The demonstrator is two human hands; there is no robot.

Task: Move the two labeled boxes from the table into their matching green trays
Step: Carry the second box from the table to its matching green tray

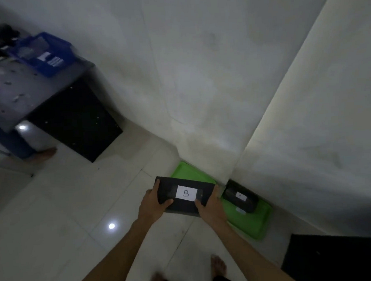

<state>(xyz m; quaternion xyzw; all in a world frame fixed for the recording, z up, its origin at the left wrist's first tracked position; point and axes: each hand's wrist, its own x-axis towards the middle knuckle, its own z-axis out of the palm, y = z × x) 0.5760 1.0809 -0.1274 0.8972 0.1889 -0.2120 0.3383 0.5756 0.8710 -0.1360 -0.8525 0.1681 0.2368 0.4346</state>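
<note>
Both hands, left hand (151, 204) and right hand (210, 204), grasp box B (184, 194) by its ends, level. I judge it is headed for the green tray (187, 172) just beyond it.

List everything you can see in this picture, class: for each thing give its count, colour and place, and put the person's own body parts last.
Box labelled B: one, black with a white label, held above the floor in front of the near green tray.
Second box: one, black with a white label too small to read, lying in the right green tray.
Green trays: two, on the floor at the wall corner, one behind the held box, one to the right.
Table: one, grey top, far left.
Blue basket: one, on the table.
Dark panel: one, black, under the table.
Dark object: one, black, bottom right.
Another person's leg: blue trousers, bare foot, by the table.
Left hand: grip on the box's left end.
Right hand: grip on its right end.
Bare feet: two, bottom edge.
</note>
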